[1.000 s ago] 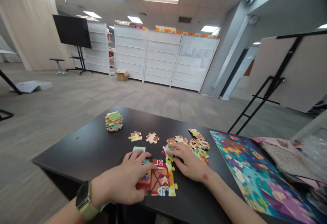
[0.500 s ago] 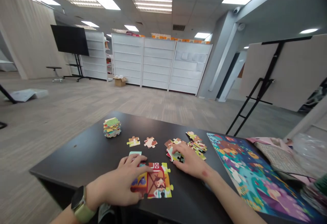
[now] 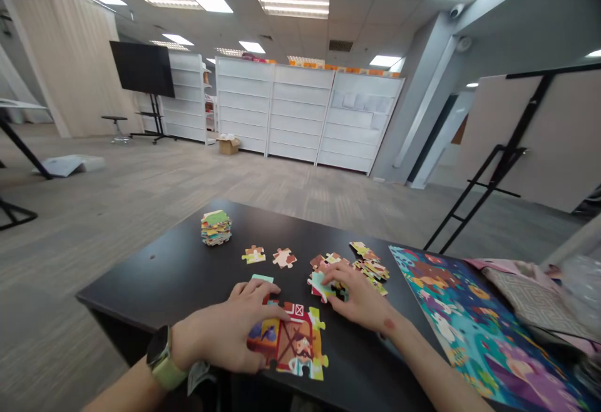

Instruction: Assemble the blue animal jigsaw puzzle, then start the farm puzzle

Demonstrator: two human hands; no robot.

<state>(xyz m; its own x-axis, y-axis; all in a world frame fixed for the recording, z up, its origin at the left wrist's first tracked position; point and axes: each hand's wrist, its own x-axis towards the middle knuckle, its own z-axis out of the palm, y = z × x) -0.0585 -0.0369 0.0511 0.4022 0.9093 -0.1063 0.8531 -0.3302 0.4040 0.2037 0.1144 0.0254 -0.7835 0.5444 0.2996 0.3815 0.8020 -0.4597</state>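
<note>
My left hand (image 3: 230, 330) lies over the left end of a few joined jigsaw puzzle pieces (image 3: 303, 343), which show a red barn and a figure with a moustache. Its thumb is at the near edge and its fingers reach across the top, bracketing the pieces. My right hand (image 3: 354, 290) has its thumb and fingers bent round a pale green and red jigsaw puzzle piece (image 3: 319, 287) at a loose pile. The fingers partly hide that piece. A pale blue piece (image 3: 263, 278) shows just beyond my left hand.
Two loose pieces (image 3: 284, 258) lie farther back on the black table (image 3: 178, 274). A stack of puzzle pieces (image 3: 216, 228) stands at the far left, and more pieces (image 3: 370, 268) lie beyond my right hand. A colourful picture sheet (image 3: 464, 312) and a bag (image 3: 521, 296) occupy the right side.
The view has turned slightly left, so everything sits farther right in the picture. Both hands keep nearly the same places on the table, and the piece at my right fingers has tilted a little.
</note>
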